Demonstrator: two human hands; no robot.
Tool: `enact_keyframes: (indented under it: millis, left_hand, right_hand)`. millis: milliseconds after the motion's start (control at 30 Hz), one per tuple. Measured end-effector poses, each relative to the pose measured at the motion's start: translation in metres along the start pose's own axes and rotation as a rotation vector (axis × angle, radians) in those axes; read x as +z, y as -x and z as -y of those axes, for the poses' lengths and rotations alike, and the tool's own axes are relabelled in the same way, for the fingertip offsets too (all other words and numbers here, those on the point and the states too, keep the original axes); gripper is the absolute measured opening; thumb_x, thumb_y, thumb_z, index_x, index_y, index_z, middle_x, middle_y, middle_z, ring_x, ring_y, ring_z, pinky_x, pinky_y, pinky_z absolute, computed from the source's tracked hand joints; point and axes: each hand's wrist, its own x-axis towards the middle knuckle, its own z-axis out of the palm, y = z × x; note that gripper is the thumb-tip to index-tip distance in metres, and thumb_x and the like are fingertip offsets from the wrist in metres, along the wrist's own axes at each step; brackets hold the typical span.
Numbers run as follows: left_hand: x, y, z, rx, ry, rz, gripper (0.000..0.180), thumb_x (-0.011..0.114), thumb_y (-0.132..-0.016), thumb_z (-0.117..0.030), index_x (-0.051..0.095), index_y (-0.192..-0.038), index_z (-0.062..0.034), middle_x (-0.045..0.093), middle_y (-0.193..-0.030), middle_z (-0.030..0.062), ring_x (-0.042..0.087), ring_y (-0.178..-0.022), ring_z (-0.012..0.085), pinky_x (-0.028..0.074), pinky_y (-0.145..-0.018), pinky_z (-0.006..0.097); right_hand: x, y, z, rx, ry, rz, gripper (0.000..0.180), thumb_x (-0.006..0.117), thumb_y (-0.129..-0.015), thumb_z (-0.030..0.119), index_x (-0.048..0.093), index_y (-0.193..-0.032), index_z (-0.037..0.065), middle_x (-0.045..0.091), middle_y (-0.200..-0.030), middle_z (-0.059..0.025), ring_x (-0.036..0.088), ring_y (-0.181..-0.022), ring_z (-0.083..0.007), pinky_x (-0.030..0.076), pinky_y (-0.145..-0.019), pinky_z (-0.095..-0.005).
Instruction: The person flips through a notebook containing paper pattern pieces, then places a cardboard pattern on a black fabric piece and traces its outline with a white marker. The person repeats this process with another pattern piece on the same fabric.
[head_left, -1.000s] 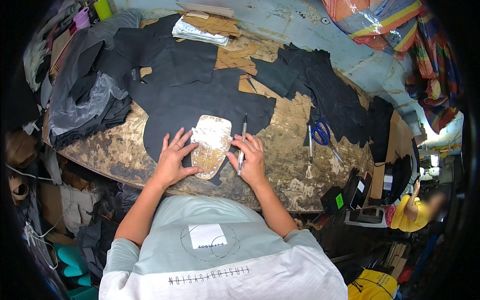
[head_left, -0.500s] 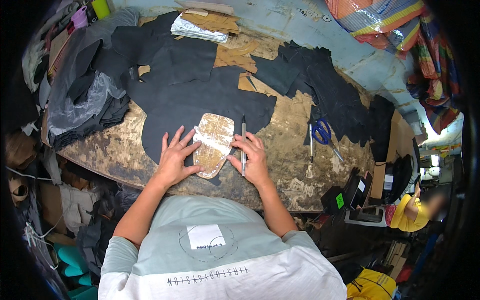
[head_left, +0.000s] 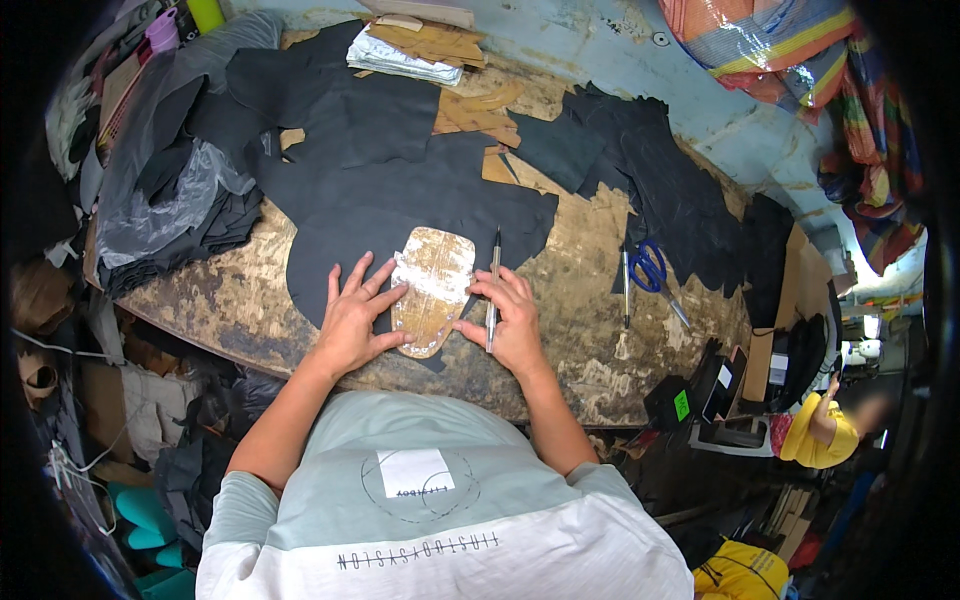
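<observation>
A worn, tan and white pattern piece (head_left: 434,290), rounded and narrower at its near end, lies on a sheet of black leather (head_left: 350,220). My left hand (head_left: 354,318) is open along its left side, fingers spread, with the fingertips and thumb touching its edge. Against the right edge rest the thumb and fingers of my right hand (head_left: 510,318). That hand also has a silver pen (head_left: 493,310) held upright between its fingers, the dark tip pointing to the far side of the table.
Blue-handled scissors (head_left: 650,268) and a second pen (head_left: 626,285) lie to the right on the worn wooden table (head_left: 580,350). More black leather (head_left: 670,170), a paper stack (head_left: 400,62) and a plastic bag (head_left: 200,190) surround the work. A person in yellow (head_left: 815,435) is at the far right.
The pen in my right hand leans slightly more to the right. Both hands stay at the pattern piece's edges, and the whole view has shifted a little.
</observation>
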Motion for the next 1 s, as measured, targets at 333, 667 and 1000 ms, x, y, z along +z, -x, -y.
enact_keyframes:
  millis: [333,667,1000]
  left_hand:
    - [-0.028,-0.034,0.026,-0.508,-0.139,-0.382,0.069,0.082,-0.057,-0.039,0.060,-0.112,-0.0049,0.051,-0.121,0.0191,0.045,-0.116,0.0340,0.035,-0.095,0.045]
    - [-0.068,-0.007,0.071,-0.546,0.395,-0.179,0.020,0.072,-0.067,-0.005,0.052,-0.067,-0.0015,0.053,-0.061,0.0008,0.049,-0.057,0.0086,0.038,-0.052,0.025]
    - [-0.031,-0.041,0.080,-0.376,0.545,-0.368,0.020,0.052,-0.074,0.006,0.038,-0.072,-0.0067,0.037,-0.066,-0.0018,0.037,-0.066,0.0067,0.032,-0.058,0.024]
  right_hand:
    - [-0.003,-0.008,0.010,0.018,0.002,-0.018,0.047,0.083,-0.053,0.018,0.057,-0.090,0.006,0.061,-0.096,-0.0104,0.053,-0.100,-0.0336,0.040,-0.092,-0.0443]
    - [-0.017,-0.012,-0.021,0.409,-0.807,-0.387,0.031,0.059,-0.074,-0.012,0.043,-0.087,0.011,0.053,-0.083,-0.0013,0.053,-0.067,-0.0071,0.045,-0.059,-0.0188]
    - [0.040,-0.063,-0.033,0.271,-0.348,-0.497,0.017,0.060,-0.075,0.000,0.045,-0.083,0.004,0.047,-0.073,-0.0013,0.045,-0.063,-0.0083,0.040,-0.056,-0.0236]
